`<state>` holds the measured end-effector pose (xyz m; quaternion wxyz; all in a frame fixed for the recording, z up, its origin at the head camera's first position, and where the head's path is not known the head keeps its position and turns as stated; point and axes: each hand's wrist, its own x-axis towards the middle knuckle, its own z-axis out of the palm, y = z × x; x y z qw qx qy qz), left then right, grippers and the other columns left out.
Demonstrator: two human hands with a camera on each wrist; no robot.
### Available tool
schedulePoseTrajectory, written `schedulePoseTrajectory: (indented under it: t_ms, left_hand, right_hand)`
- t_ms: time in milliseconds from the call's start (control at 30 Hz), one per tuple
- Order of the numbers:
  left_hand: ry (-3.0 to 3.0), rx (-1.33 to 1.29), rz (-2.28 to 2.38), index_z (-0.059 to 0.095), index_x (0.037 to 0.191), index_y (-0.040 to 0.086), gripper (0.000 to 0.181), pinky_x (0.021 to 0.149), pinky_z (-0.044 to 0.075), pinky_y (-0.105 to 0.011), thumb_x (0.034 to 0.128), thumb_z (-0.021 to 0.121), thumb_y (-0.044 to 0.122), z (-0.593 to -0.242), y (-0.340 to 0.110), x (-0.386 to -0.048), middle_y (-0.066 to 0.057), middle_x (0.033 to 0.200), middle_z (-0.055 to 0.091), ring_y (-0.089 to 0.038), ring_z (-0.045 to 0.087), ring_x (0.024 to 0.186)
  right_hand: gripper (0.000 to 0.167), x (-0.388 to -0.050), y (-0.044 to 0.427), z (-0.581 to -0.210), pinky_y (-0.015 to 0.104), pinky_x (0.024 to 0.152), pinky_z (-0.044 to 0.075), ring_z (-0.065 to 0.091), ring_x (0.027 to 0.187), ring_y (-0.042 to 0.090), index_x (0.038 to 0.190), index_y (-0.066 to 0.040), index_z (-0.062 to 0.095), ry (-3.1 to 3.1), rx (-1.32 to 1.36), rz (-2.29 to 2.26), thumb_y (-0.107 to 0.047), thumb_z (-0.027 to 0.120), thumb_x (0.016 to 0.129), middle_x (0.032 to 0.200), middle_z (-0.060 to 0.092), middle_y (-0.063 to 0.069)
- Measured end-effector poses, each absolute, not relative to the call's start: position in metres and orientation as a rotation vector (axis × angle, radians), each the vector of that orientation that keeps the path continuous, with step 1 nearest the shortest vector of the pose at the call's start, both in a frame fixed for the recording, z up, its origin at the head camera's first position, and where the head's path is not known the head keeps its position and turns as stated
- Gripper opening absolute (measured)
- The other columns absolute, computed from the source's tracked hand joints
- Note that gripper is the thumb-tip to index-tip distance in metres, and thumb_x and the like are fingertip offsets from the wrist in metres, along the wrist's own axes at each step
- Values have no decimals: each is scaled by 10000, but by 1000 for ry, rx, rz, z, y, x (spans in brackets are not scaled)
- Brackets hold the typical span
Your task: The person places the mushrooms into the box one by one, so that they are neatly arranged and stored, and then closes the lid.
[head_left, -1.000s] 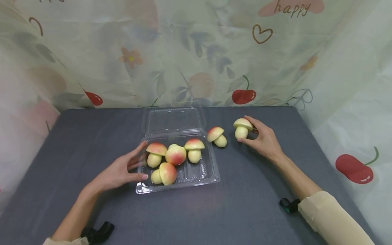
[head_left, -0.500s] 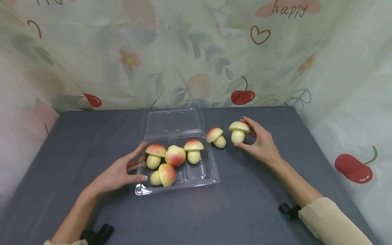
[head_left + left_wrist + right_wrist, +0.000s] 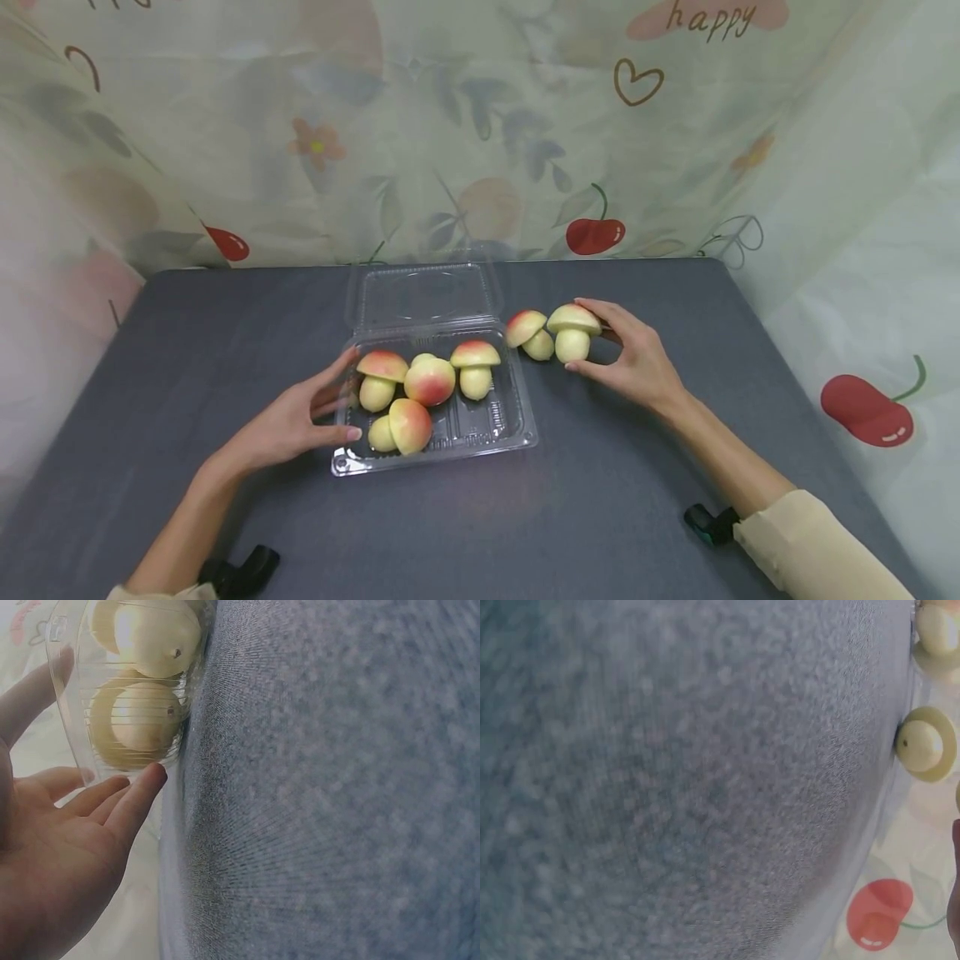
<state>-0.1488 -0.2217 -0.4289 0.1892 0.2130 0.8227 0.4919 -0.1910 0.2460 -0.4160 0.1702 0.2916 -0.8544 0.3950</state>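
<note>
My right hand (image 3: 633, 354) grips a toy mushroom (image 3: 573, 333) with a pale stem and a yellow-red cap, thumb low on the stem and fingers behind the cap. Just left of it a second toy mushroom (image 3: 531, 335) lies tilted beside a clear plastic box (image 3: 517, 437). Several more, such as this toy mushroom (image 3: 476, 369), lie in the box. At the box's left side rests my left hand (image 3: 296, 417), its thumb and fairly straight fingers spread along the rim. The left wrist view shows the fingertips (image 3: 154, 776) touching the ribbed wall. Only a sliver of the right hand (image 3: 954, 900) shows in its wrist view.
The box's transparent lid (image 3: 426, 296) is folded back toward the rear of the table. Grey cloth (image 3: 480, 542) covers the table. A printed curtain (image 3: 450, 125) hangs behind it and at both sides.
My right hand has moved left and slightly nearer to me with its toy mushroom, now right beside the one on the table. The left hand and the box stay put.
</note>
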Motion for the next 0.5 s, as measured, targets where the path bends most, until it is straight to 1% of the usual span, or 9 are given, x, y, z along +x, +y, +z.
schedulePoseTrajectory:
  t_ms: [100, 333, 500]
  left_hand:
    - [2316, 601, 1382, 64, 1609, 152, 1030, 1041, 435, -469, 876, 785, 212, -429, -222, -148, -134, 1658, 84, -410, 393, 1385]
    - [2322, 600, 1373, 60, 1610, 163, 1033, 1047, 426, -479, 877, 784, 240, -428, -222, -148, -129, 1658, 87, -403, 387, 1391]
    - [2319, 601, 1382, 65, 1610, 161, 1037, 1043, 429, -482, 872, 789, 229, -429, -222, -147, -127, 1659, 87, -407, 393, 1385]
  right_hand:
    - [839, -188, 244, -414, 187, 915, 517, 579, 1148, 147, 1404, -105, 556, -2431, 848, 1122, -131, 942, 660, 1343, 592, 40]
    - [862, -182, 237, -411, 170, 934, 500, 576, 1170, 143, 1430, -146, 537, -2479, 873, 1074, -188, 942, 671, 1369, 572, 13]
    - [856, -179, 233, -413, 180, 939, 502, 581, 1163, 145, 1426, -139, 541, -2473, 901, 1087, -189, 942, 672, 1357, 578, 15]
